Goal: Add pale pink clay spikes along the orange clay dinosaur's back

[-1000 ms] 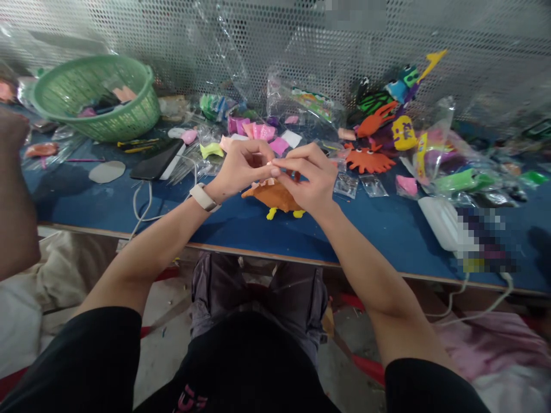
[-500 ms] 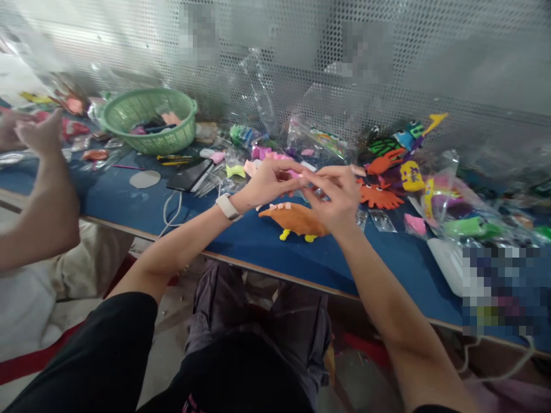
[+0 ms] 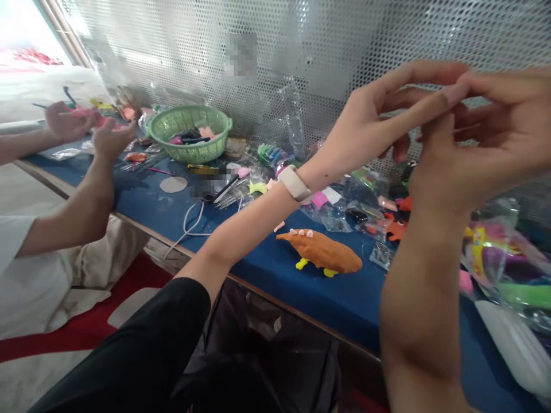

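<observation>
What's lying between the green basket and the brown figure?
In the head view, a pink lump and a yellow-green piece lie between the green basket and brown figure, among other bits; the person's left forearm crosses that stretch.

A figure (image 3: 327, 253) rests on a table (image 3: 262, 264); behind it to the left sits a basket (image 3: 210, 152), loose pieces (image 3: 205, 133) inside, a disc (image 3: 173, 184) before it; rightward lies a plastic bag (image 3: 501, 244); a perforated panel (image 3: 181, 57) stands behind.

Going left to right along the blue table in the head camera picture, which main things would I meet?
Orange piece, green plastic basket, lime-yellow piece, orange-brown clay figure, clear plastic packet, white oblong object.
</observation>
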Available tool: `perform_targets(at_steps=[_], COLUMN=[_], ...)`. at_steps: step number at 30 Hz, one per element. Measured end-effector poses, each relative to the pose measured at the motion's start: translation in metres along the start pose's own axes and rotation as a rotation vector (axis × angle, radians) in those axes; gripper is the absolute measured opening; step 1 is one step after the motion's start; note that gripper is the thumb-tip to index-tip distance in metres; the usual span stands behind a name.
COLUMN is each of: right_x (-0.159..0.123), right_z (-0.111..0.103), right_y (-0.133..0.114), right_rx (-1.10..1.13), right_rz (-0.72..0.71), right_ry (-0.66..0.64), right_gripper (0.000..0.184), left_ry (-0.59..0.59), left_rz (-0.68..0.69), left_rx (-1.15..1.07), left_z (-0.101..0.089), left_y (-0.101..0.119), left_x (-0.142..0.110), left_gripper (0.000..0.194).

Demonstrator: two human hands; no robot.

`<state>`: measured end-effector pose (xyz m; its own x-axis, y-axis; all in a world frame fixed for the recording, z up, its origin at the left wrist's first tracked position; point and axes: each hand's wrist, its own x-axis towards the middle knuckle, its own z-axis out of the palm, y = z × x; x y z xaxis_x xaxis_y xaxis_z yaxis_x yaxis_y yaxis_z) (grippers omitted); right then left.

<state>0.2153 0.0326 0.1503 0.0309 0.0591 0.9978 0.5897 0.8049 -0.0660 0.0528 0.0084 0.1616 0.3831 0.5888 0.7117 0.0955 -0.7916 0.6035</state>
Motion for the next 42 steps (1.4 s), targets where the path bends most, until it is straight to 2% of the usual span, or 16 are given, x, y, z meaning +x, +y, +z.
perform_targets(at_steps=[1, 2, 3, 5, 6, 7, 13, 17, 21, 24, 26, 31, 35, 37, 39, 42], right_x=[-0.002, -0.004, -0.007, -0.010, -0.012, -0.013, -0.012, -0.010, -0.013, -0.014, -0.014, -0.013, -0.012, -0.010, -0.008, -0.005], right_z=[-0.002, -0.003, -0.005, -0.006, -0.006, -0.006, -0.014, -0.017, -0.006, 0.006, 0.013, 0.018, 0.016, 0.015, 0.013, 0.011], right_y=[0.002, 0.003, 0.004, 0.003, 0.002, 0.000, -0.009, -0.009, 0.002, 0.010, 0.010, 0.000, -0.004, -0.004, -0.002, 0.001], right_rx=[-0.061, -0.116, -0.158, -0.194, -0.182, -0.167, -0.162, -0.159, -0.176, -0.078, -0.034, 0.059, 0.145, 0.172, 0.199, 0.250], right_rz=[-0.104, -0.205, -0.226, -0.125, -0.100, -0.067, -0.093, -0.086, -0.097, -0.207, -0.211, -0.117, -0.074, -0.046, -0.030, -0.059], right_ry=[-0.051, -0.107, -0.152, -0.260, -0.262, -0.268, -0.314, -0.345, -0.199, 0.002, 0.042, 0.063, 0.035, 0.011, 0.003, 0.022], right_gripper=[0.022, 0.024, 0.025, 0.029, 0.028, 0.028, 0.029, 0.029, 0.037, 0.045, 0.048, 0.037, 0.035, 0.034, 0.031, 0.024], left_ry=[-0.119, -0.207, -0.219, -0.071, -0.023, -0.006, -0.120, -0.099, -0.019, -0.004, 0.011, 0.080, 0.211, 0.305, 0.399, 0.396], left_rz=[-0.001, 0.001, -0.010, -0.065, -0.093, -0.114, -0.101, -0.071, -0.077, -0.004, 0.055, 0.189, 0.324, 0.391, 0.459, 0.535], left_rx=[0.028, 0.026, -0.010, -0.131, -0.192, -0.239, -0.407, -0.349, -0.392, -0.440, -0.438, -0.379, -0.246, -0.200, -0.170, -0.097], left_z=[-0.004, -0.010, -0.015, -0.025, -0.028, -0.031, -0.033, -0.029, -0.026, -0.025, -0.025, -0.025, -0.021, -0.020, -0.019, -0.019], left_y=[-0.007, -0.015, -0.022, -0.033, -0.036, -0.039, -0.043, -0.054, -0.063, -0.068, -0.070, -0.075, -0.073, -0.068, -0.059, -0.045], left_x=[0.000, 0.000, 0.001, 0.002, 0.002, 0.003, 0.000, 0.003, 0.006, 0.005, 0.004, 0.005, 0.012, 0.014, 0.014, 0.008], left_gripper=[0.085, 0.089, 0.084, 0.045, 0.028, 0.020, 0.015, 0.012, 0.016, 0.026, 0.027, 0.027, 0.034, 0.044, 0.042, 0.037])
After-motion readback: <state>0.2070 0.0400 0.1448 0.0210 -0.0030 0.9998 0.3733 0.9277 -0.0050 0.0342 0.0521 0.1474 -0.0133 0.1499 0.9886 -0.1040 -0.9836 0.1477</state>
